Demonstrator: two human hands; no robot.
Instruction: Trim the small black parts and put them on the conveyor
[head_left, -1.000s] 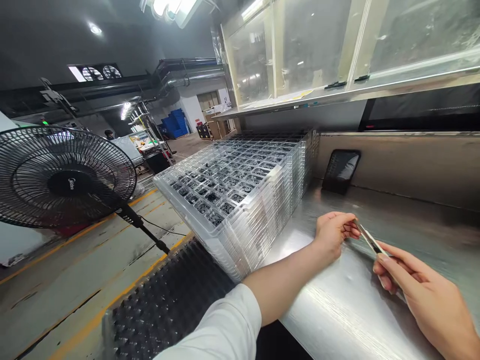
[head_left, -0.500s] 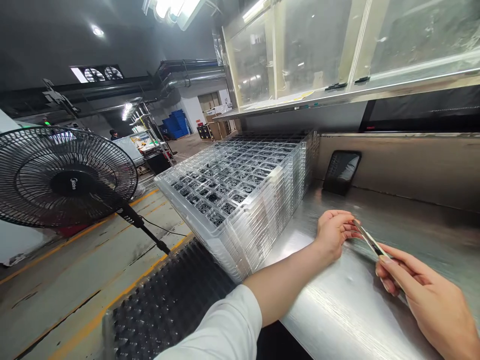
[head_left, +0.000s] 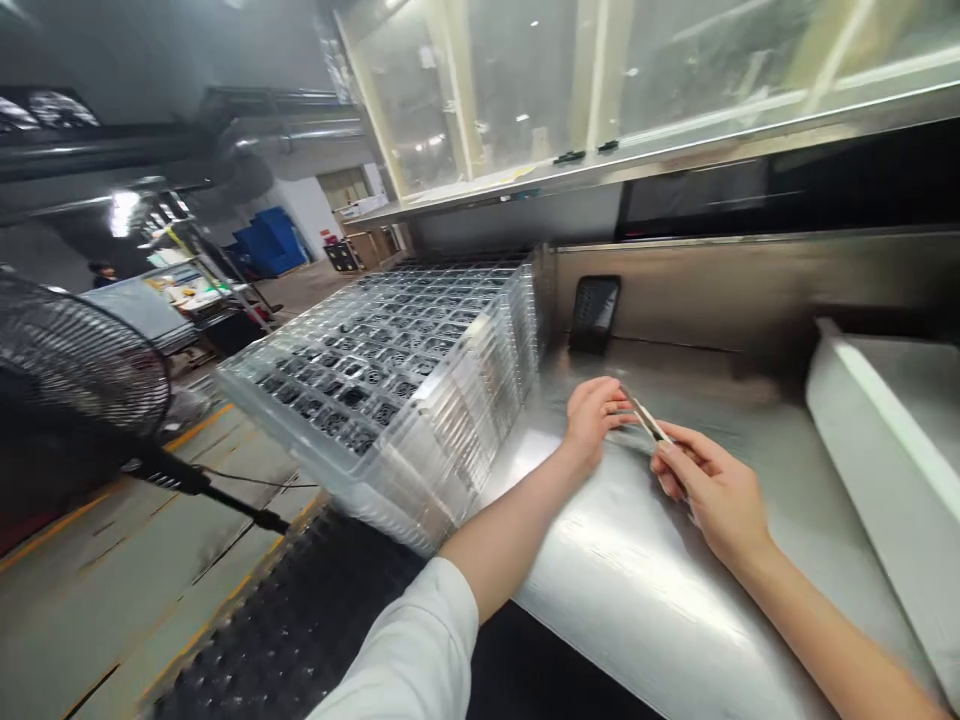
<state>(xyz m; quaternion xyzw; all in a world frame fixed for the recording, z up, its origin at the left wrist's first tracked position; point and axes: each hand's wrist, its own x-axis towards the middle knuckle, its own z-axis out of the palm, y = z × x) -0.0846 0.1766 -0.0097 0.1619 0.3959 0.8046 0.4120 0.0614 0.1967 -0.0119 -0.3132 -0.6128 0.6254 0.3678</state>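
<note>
Above the metal bench, my right hand (head_left: pixel 712 490) grips a slim, pale-and-dark stick-like tool (head_left: pixel 643 415) between thumb and fingers; blur hides its exact kind. The far end of this tool meets the fingertips of my left hand (head_left: pixel 592 415), whose thumb and index finger are pinched there while the other fingers curl loosely. To the left of my hands rises a tall stack of clear plastic trays (head_left: pixel 442 420), its top pockets filled with small dark round parts (head_left: pixel 352 370).
A dark phone-like slab (head_left: pixel 595 312) leans on the bench's back wall. On the right stands a white bin (head_left: pixel 885 430). A shelf edge (head_left: pixel 675 155) runs overhead. Black pocketed trays (head_left: pixel 300 610) lie lower left, near a floor fan (head_left: pixel 97 370).
The view has swung to the right, bringing the white bin into sight and shifting everything leftward. Both hands keep nearly the same pose around the slim tool.
</note>
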